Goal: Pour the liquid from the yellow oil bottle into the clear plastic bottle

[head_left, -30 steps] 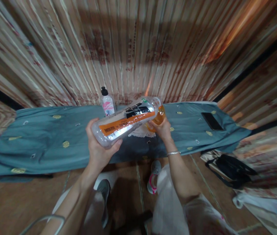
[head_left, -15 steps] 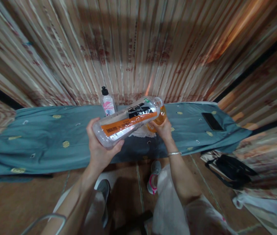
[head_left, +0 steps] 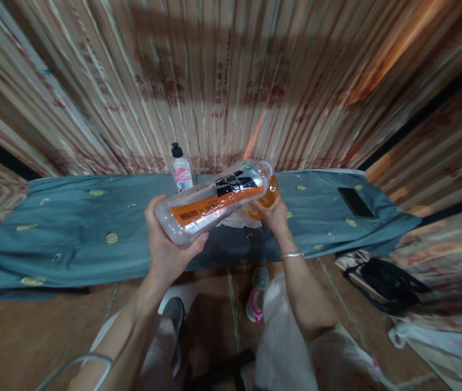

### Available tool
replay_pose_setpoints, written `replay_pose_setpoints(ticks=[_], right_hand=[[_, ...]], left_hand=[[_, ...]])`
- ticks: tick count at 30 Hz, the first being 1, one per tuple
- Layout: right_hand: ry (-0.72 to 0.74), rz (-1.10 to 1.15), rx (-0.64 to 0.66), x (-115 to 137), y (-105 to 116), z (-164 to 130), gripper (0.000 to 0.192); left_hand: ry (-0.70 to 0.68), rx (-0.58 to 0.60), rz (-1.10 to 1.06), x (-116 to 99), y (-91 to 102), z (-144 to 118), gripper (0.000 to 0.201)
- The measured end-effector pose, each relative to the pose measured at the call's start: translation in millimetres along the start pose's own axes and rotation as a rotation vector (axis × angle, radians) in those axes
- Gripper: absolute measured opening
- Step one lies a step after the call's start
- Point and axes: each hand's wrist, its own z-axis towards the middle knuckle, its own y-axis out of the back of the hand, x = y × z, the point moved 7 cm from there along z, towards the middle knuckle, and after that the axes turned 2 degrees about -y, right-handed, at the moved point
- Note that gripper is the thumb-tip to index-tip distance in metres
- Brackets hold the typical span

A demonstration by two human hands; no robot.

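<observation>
My left hand (head_left: 169,239) is wrapped around the base of a large clear plastic bottle (head_left: 214,198) with an orange, silver and black label. The bottle is tilted, its neck lower in depth and pointing right toward an amber bottle (head_left: 270,193). Fingers of my right hand (head_left: 272,213) close round the amber bottle, whose lower part is partly hidden. Where the two bottles meet, I cannot tell if their mouths touch. Beneath them a crumpled white cloth or tissue (head_left: 241,218) lies on the table.
A clear pump-type bottle with black cap (head_left: 181,172) stands behind the large bottle. A black phone (head_left: 355,202) lies at right on the blue-green tablecloth (head_left: 72,228). Striped curtains (head_left: 223,81) hang behind. A black bag (head_left: 389,282) rests on the floor at right.
The view has shifted very slightly. Both hands keep their holds, and the bottles stay in nearly the same tilted pose.
</observation>
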Motion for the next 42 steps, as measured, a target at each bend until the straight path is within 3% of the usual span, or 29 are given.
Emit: replay_pose_setpoints(ticks=[25,42], right_hand=[[0.002,-0.029,0.001,3.6,1.7,-1.2,0.072],[-0.012,-0.03,0.007,8.5,2.2,-3.0,0.082]], left_hand=[[-0.031,0.003,-0.008,0.8,1.9,0.3,0.093],[-0.017,-0.014,0.009,-4.2,6.7,2.7,0.085]])
